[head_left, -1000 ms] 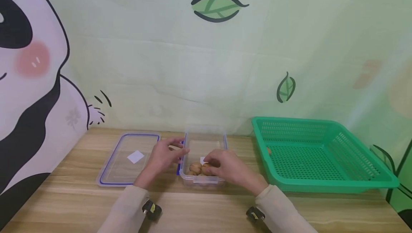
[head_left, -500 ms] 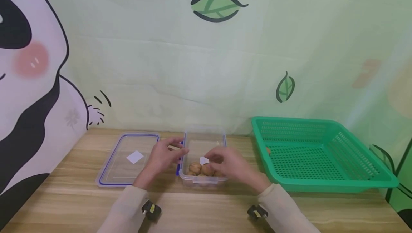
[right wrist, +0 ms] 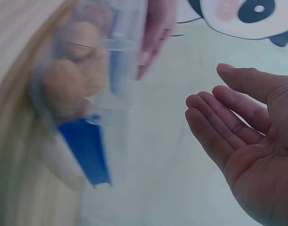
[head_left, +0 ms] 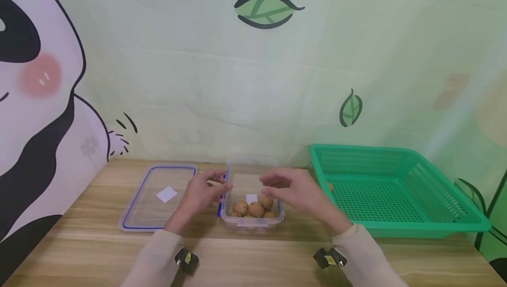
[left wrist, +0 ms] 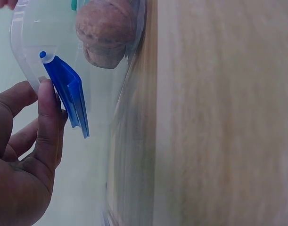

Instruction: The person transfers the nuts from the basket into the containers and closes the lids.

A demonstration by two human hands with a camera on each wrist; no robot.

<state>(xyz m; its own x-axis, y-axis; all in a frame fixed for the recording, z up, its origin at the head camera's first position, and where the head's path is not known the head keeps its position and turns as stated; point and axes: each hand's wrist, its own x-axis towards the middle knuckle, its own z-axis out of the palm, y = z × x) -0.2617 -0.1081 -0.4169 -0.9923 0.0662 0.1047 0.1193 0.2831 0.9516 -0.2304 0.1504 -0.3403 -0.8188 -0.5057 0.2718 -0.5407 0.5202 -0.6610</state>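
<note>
A clear plastic storage box [head_left: 253,222] with blue side latches [left wrist: 73,96] stands in front of me. Several walnuts [head_left: 255,209] lie at its near end, beside a small white label [head_left: 251,198]. My left hand [head_left: 201,193] pinches the box's left rim, thumb and fingers on either side of the wall just by the latch. Over the right side of the box my right hand [head_left: 295,190] is raised, fingers gently bent and nothing in it. The right wrist view shows that palm [right wrist: 247,155] bare, apart from the box.
To the left lies the box's flat lid [head_left: 152,210], blue-edged with a white label. A green slotted basket [head_left: 412,226] stands on the right, with a small orange-brown thing [head_left: 330,186] by its left wall. A printed cloth [head_left: 222,80] hangs behind the wooden table [head_left: 245,260].
My right hand has let go of a walnut in the box and risen up and to the right, uncovering walnuts on that side. My left hand stays at the rim.
</note>
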